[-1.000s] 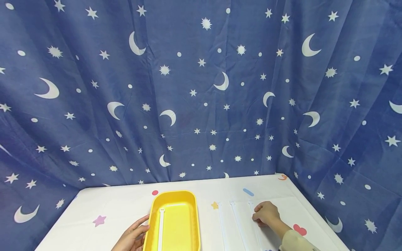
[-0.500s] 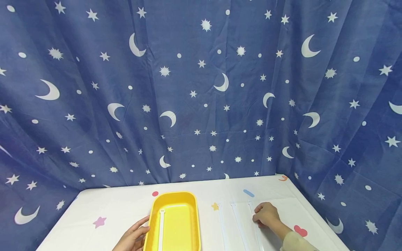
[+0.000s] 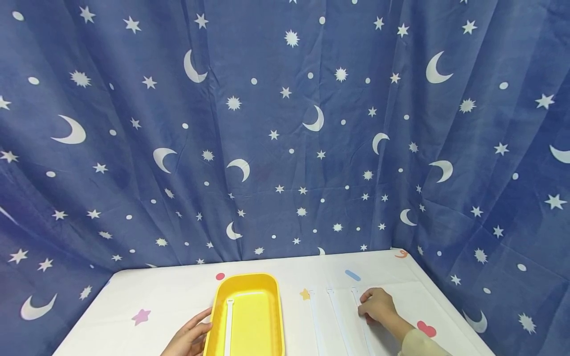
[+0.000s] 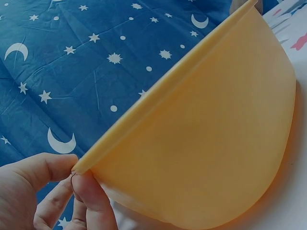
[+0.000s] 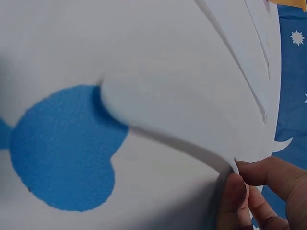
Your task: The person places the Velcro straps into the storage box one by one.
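My left hand (image 3: 189, 336) pinches the left rim of a yellow plastic tray (image 3: 279, 316); the left wrist view shows thumb and finger on that rim. Inside the tray, along its left side, lies a white cable tie (image 3: 229, 321) with a slotted head. My right hand (image 3: 377, 307) pinches the edge of the rightmost cable tie (image 5: 168, 110), a flat strip with a rounded end. In the right wrist view the strip bends up slightly between thumb and finger and casts a shadow. Two more ties, a middle one (image 3: 339, 321) and a left one (image 3: 315, 321), lie beside it.
The white tablecloth (image 3: 173, 291) carries printed coloured shapes, among them a pink star, a red heart and a blue shape. A blue curtain (image 3: 285, 148) with stars and moons rises behind the table and along its sides.
The head view has tilted very slightly. Both hands, the tray and the cable ties stay in nearly the same places.
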`<state>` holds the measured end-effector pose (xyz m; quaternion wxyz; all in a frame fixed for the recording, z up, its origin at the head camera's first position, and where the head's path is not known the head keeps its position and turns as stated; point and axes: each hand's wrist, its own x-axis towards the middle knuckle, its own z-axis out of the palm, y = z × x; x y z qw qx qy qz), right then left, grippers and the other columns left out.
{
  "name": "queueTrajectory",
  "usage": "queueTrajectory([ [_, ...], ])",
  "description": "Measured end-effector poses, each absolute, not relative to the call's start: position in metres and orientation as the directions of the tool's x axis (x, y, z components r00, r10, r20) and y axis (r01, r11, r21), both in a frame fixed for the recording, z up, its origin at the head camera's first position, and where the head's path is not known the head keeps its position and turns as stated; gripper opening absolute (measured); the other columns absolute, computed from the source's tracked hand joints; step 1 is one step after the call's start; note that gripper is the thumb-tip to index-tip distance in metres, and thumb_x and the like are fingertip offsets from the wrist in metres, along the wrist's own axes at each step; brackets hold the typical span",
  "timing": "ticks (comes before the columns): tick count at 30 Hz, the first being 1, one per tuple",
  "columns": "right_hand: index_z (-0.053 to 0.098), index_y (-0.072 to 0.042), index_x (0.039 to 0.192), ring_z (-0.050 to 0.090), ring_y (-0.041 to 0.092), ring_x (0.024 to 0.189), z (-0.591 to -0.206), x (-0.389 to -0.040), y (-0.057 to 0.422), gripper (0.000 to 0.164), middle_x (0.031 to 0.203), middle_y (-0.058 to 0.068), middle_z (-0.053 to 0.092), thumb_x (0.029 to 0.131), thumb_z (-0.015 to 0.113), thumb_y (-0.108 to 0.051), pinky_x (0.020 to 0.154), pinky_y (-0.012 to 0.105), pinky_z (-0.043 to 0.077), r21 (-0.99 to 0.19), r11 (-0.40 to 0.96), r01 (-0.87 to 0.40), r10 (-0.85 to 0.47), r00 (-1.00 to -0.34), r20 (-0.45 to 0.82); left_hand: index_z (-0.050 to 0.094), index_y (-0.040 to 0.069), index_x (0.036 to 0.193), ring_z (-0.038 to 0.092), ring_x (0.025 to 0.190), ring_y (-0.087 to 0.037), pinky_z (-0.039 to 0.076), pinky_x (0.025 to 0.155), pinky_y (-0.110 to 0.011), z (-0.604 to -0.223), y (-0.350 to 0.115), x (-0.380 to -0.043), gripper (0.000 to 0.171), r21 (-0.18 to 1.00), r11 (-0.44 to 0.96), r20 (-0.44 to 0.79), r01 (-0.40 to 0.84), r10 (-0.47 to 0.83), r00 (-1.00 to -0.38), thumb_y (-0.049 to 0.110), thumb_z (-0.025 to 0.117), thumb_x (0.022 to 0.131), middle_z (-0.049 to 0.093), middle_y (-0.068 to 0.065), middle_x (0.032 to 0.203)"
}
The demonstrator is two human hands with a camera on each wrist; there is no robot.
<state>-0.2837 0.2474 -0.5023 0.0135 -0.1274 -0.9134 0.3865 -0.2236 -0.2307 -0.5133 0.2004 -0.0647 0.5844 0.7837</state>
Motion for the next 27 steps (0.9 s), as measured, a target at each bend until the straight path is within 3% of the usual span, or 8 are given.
queueTrajectory([
  [11,0.068,-0.001,0.079,0.054,0.009,0.045,-0.505,-0.285,0.249,0.014,0.055,0.002,0.059,0.066,0.073,0.001,0.044,0.02,0.048,-0.742,0.622,0.248,0.256,-0.961,-0.107,0.03,0.006,0.153,0.069,0.097,-0.021,0.057,0.088,-0.04,-0.512,-0.231,-0.223,0.072,0.889,-0.235,-0.341,-0.394,0.237,-0.91,0.029,0.065,0.095,0.069,-0.004,0.107],
  [27,0.069,0.008,0.095,0.062,0.012,0.056,-0.493,-0.29,0.253,0.026,0.068,0.006,0.065,0.07,0.072,0.008,0.056,0.026,0.058,-0.847,0.401,0.349,0.16,-0.937,-0.311,0.027,0.004,0.154,0.068,0.098,-0.02,0.057,0.089,-0.04,-0.512,-0.23,-0.225,0.075,0.894,-0.218,-0.346,-0.392,0.222,-0.912,0.03,0.065,0.095,0.069,-0.003,0.107],
])
